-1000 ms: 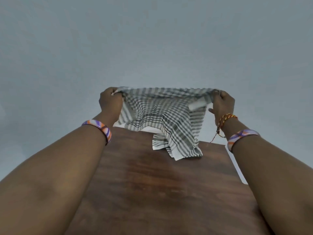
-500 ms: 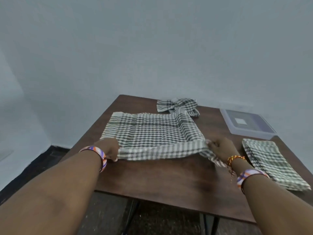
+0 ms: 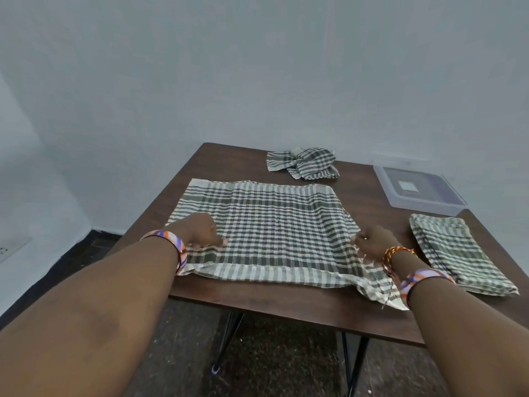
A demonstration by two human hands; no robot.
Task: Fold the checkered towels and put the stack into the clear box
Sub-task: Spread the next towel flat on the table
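Left hand [image 3: 200, 232] grip closed, pinching spread checkered towel [image 3: 266, 224] at centre-left of frame; right hand [image 3: 375, 243] grip pinching same towel's right edge. Towel flat on tabletop [image 3: 286, 305]. Folded towel stack [image 3: 458, 253] at right; crumpled towel [image 3: 303, 163] above centre; clear box [image 3: 418, 189] upper right.

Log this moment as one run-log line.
phase: folding | spread towel flat on table | left hand, right hand on it | crumpled towel waiting

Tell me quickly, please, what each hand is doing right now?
Left hand: closed on the spread towel's left edge.
Right hand: closed on its right edge.
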